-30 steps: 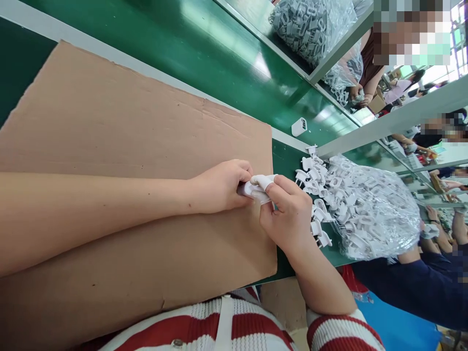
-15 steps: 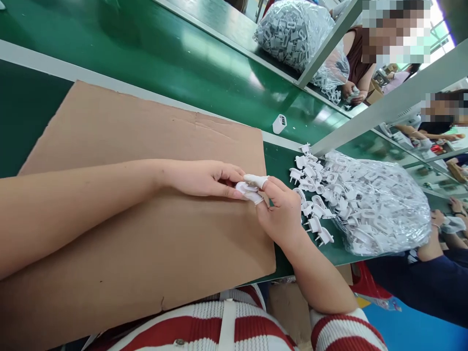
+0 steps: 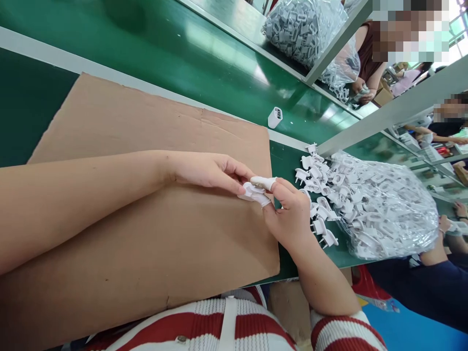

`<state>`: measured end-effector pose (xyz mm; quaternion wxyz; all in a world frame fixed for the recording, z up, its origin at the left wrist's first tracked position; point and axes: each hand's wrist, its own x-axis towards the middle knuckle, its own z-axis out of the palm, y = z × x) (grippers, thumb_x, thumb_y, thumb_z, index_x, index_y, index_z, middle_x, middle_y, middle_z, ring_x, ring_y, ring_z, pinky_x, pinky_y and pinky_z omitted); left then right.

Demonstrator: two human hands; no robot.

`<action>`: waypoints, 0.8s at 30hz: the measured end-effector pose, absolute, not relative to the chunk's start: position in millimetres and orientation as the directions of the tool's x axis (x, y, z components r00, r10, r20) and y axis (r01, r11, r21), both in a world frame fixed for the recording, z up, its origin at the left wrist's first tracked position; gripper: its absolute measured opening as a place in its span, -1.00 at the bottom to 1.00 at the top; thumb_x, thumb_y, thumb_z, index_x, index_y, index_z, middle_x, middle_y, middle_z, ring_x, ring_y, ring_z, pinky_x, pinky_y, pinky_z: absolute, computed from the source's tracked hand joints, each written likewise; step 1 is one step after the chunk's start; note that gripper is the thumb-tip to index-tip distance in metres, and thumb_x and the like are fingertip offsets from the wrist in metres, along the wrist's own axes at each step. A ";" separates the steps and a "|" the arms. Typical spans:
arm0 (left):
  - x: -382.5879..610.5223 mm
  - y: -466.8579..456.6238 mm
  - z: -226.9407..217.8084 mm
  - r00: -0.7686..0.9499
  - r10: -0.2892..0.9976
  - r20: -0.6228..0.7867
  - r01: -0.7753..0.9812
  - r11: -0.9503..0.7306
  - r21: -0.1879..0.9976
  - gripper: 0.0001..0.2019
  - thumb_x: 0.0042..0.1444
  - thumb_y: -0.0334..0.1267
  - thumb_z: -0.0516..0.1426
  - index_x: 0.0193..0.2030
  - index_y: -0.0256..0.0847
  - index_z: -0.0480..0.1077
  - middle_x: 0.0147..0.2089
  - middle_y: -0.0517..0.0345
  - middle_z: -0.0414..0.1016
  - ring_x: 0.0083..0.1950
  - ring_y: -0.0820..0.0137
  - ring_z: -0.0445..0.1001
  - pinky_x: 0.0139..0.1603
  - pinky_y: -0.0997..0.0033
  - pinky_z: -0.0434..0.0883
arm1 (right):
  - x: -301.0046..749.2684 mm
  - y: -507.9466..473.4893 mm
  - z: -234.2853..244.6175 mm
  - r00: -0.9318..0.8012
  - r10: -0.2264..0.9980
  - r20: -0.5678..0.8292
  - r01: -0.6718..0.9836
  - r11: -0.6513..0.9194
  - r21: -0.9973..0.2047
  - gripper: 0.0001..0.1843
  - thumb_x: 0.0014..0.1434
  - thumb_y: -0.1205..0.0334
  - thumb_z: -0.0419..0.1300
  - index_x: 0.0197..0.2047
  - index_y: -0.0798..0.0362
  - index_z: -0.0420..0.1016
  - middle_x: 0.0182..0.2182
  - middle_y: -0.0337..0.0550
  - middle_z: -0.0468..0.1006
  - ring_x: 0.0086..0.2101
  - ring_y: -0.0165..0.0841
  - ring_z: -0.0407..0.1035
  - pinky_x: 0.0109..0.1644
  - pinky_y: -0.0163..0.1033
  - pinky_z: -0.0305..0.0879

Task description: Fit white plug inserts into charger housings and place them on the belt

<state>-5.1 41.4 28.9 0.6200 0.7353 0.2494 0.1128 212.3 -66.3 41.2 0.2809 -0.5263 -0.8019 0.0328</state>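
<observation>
Both my hands meet over the right part of a brown cardboard sheet [image 3: 127, 146]. My left hand [image 3: 208, 170] pinches one end of a small white plastic plug part [image 3: 252, 191]. My right hand [image 3: 290, 212], with white finger cots on its fingertips, grips the other end of the same part. Just right of my right hand lies a loose heap of white plug parts [image 3: 314, 195] on the green bench.
A clear bag full of white plug parts [image 3: 380, 209] lies to the right. A single white adapter [image 3: 275, 117] stands on the green conveyor belt [image 3: 183, 53]. Another bag of parts [image 3: 303, 27] sits across the belt, where other people work.
My hands stay on the white part, shifting slightly right on the cardboard. The white adapter on the belt has drifted left.
</observation>
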 end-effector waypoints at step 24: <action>-47.2 162.1 24.0 0.109 0.992 0.061 0.657 -0.118 0.745 -0.34 0.18 0.26 0.23 0.19 -0.24 0.39 0.04 0.32 0.47 0.03 0.34 0.29 0.11 0.28 0.22 | 328.2 -11.9 9.0 -0.178 0.962 0.205 0.962 0.214 -0.168 -0.56 0.05 0.52 0.27 -0.05 -0.05 0.71 -0.10 0.06 0.64 -0.11 -0.06 0.51 -0.01 0.09 0.49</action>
